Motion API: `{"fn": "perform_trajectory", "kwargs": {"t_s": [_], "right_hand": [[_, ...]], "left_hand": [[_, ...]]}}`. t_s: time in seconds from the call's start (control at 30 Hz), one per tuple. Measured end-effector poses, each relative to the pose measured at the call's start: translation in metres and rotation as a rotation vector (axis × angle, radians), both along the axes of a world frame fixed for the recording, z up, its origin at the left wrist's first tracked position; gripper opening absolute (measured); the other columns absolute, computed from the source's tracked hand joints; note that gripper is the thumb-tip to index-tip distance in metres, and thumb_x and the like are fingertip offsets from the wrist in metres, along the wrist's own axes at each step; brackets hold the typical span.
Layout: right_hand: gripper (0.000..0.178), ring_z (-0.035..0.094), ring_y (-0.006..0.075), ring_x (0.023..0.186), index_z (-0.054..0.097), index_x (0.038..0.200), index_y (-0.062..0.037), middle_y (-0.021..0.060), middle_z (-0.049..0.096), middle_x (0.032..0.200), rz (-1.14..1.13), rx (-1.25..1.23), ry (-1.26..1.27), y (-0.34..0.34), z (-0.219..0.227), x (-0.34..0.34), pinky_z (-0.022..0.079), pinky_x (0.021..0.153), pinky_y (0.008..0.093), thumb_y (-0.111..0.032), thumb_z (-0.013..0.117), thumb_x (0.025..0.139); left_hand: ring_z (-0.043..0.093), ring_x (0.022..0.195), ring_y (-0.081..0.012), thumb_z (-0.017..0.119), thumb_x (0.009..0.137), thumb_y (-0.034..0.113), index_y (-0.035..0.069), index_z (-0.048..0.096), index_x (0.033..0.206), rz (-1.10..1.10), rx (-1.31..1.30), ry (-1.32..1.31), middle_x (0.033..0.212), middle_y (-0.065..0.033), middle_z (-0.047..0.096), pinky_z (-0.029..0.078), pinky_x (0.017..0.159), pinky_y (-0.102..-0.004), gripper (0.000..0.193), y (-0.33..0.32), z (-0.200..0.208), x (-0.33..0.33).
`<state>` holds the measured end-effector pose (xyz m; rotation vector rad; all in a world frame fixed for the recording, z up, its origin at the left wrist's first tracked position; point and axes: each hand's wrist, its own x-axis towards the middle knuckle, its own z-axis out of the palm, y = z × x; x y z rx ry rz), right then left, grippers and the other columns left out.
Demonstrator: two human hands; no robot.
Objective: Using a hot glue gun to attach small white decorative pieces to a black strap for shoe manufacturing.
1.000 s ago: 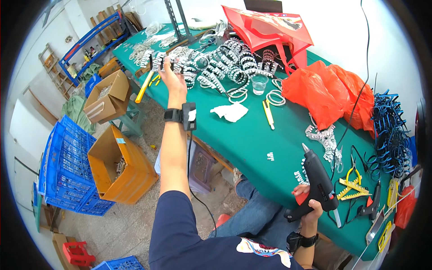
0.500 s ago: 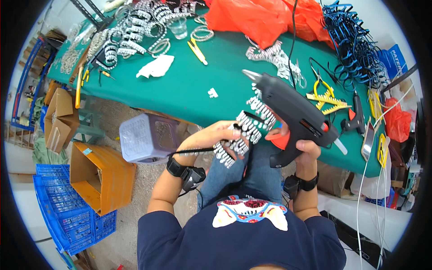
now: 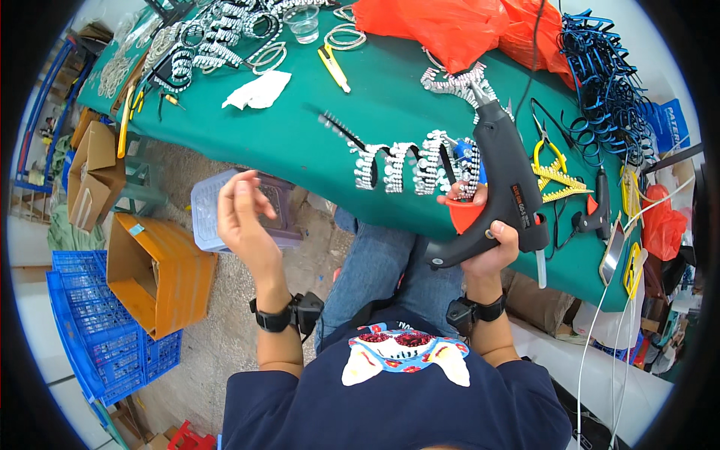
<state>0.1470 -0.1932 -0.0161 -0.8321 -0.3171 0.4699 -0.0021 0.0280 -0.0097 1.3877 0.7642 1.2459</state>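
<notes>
My right hand (image 3: 487, 251) is wrapped round a black hot glue gun (image 3: 506, 154), which has a red trigger, a nozzle pointing up and away, and a pale glue stick (image 3: 541, 268) at its back end. Beside the trigger, its fingertips meet the right end of a coiled black band with white beads (image 3: 405, 166); whether they grip it is hard to tell. The band stretches leftward at the table's near edge, a blue item (image 3: 466, 156) behind its right end. My left hand (image 3: 251, 221) is empty, fingers loosely bent and apart, near a lavender plastic bin (image 3: 214, 214).
On the green table (image 3: 300, 142) lie a yellow utility knife (image 3: 334, 69), white tissue (image 3: 256, 90), beaded coils (image 3: 225, 34), yellow-handled pliers (image 3: 550, 154) and a second glue gun (image 3: 598, 206). Red plastic bags (image 3: 435, 30) and dark blue coils (image 3: 604, 82) are behind. Cardboard boxes (image 3: 161, 274) and blue crates stand left.
My left hand has let go of the beaded band and moved left, away from it. The glue gun has swung more upright and shifted right. The band now stretches out above the table's edge.
</notes>
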Motion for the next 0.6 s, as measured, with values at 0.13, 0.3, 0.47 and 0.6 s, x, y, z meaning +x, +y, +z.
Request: {"fn": "perform_trajectory", "kwargs": {"t_s": [0.13, 0.3, 0.47, 0.6], "right_hand": [[0.055, 0.053, 0.0321, 0.106, 0.046, 0.113, 0.0033, 0.0142, 0.053, 0.100, -0.035, 0.018, -0.025, 0.014, -0.013, -0.005, 0.042, 0.096, 0.0505, -0.027, 0.050, 0.067], [0.055, 0.054, 0.0293, 0.107, 0.046, 0.114, 0.0044, 0.0176, 0.054, 0.108, -0.038, -0.022, 0.005, 0.013, -0.030, -0.011, 0.041, 0.097, 0.0392, -0.023, 0.050, 0.067], [0.051, 0.053, 0.0278, 0.110, 0.047, 0.115, 0.0032, 0.0177, 0.054, 0.112, -0.016, -0.106, -0.021, -0.001, -0.034, -0.011, 0.043, 0.096, 0.0398, -0.020, 0.053, 0.070], [0.045, 0.052, 0.0299, 0.116, 0.048, 0.116, 0.0011, 0.0223, 0.050, 0.124, 0.064, -0.037, 0.012, -0.012, -0.032, -0.012, 0.043, 0.098, 0.0463, -0.018, 0.054, 0.075]], "left_hand": [[0.050, 0.056, -0.0029, 0.058, 0.088, 0.002, 0.002, 0.066, 0.101, -0.510, 0.252, 0.171, 0.099, -0.0061, 0.060, 0.040, 0.047, -0.0165, 0.015, -0.050, 0.033, 0.038], [0.057, 0.053, -0.0144, 0.065, 0.084, 0.008, 0.000, 0.062, 0.111, -0.706, 0.207, 0.327, 0.101, -0.0147, 0.065, 0.045, 0.049, -0.0263, 0.028, -0.076, 0.020, 0.100], [0.058, 0.052, -0.0128, 0.063, 0.086, 0.013, 0.002, 0.062, 0.114, -0.701, 0.276, 0.390, 0.096, -0.0113, 0.066, 0.044, 0.046, -0.0251, 0.029, -0.080, 0.004, 0.114], [0.055, 0.047, -0.0063, 0.062, 0.088, 0.014, 0.004, 0.063, 0.114, -0.735, 0.308, 0.468, 0.097, -0.0068, 0.066, 0.041, 0.041, -0.0211, 0.028, -0.080, 0.010, 0.112]]}}
